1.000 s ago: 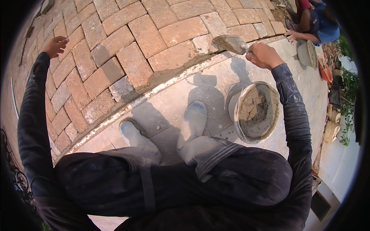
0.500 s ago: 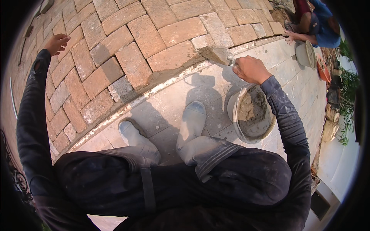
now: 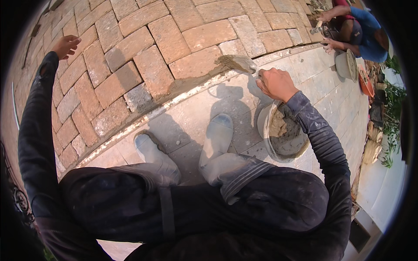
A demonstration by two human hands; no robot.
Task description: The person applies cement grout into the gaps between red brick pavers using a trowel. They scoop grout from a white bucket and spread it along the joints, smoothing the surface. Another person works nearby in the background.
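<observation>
The trowel (image 3: 241,63) is out in front, a bit to the right, over the edge where the orange paving bricks (image 3: 159,71) meet the pale floor tiles (image 3: 305,69). Its blade looks flat on the wet mortar smear (image 3: 191,81) there, but I cannot tell for sure if it is touching.

The right hand (image 3: 277,84) is closed around the trowel's handle, which is mostly hidden. The trowel is likely light and stiff, and a bit heavier at the front when mud sits on it. The handle is the good place to hold; the blade looks dirty and could be slippery. The mortar looks soft, thick and sticky.

The right arm comes up from below, elbow bent, and passes over the side of the bucket (image 3: 263,123). The back of that hand faces up. The bucket stands on the tiles with wet mortar (image 3: 285,128) inside.

The left hand (image 3: 66,46) holds nothing. Its arm reaches far out to the left, and its fingers are loose and a little bent, above the bricks.
</observation>
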